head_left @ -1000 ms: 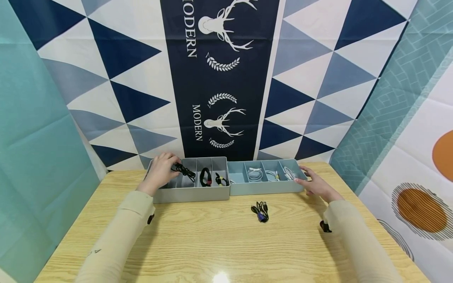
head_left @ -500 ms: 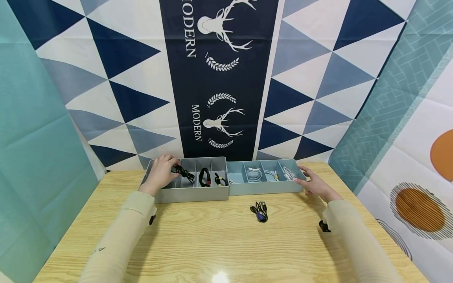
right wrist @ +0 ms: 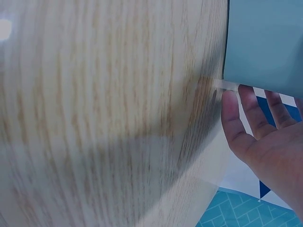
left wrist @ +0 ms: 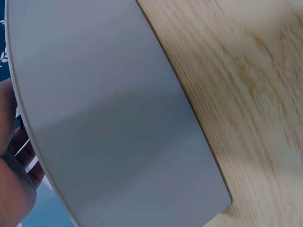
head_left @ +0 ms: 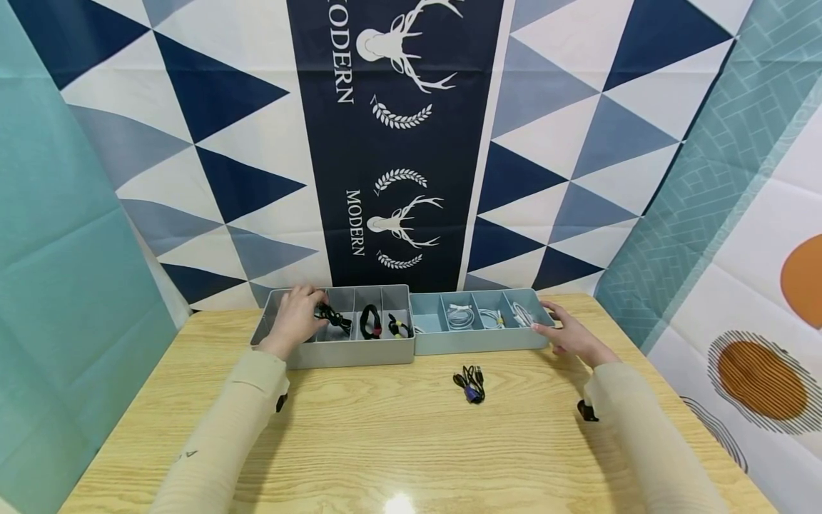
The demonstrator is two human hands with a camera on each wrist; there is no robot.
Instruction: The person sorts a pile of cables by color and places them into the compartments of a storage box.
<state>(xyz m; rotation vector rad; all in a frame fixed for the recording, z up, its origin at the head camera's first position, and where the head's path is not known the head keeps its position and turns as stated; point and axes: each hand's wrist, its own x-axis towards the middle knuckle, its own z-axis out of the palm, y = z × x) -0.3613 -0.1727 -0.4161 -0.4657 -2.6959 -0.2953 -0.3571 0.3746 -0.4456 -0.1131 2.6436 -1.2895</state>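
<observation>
My left hand [head_left: 297, 321] pinches a bundled black cable [head_left: 334, 319] over the left part of the grey divided box [head_left: 353, 352]. In the left wrist view the grey box's front wall [left wrist: 109, 94] hides most of the fingers. Further right in that box lie a black cable with a red tie [head_left: 370, 323] and a black cable with a yellow tie [head_left: 399, 326]. My right hand [head_left: 571, 335] rests with extended fingers at the right end of the light blue divided box [head_left: 481, 342]. The right wrist view has the right hand [right wrist: 265, 137] beside that box's end wall.
White coiled cables [head_left: 461, 318] lie in the blue box's compartments. A black cable with a blue tie [head_left: 472, 385] lies on the wooden table [head_left: 385, 442] in front of the boxes. Patterned cloth [head_left: 398, 143] hangs close behind both boxes.
My left hand has shifted slightly right and down with the black cable, lower into the grey box. The right hand has stayed at the blue box's end.
</observation>
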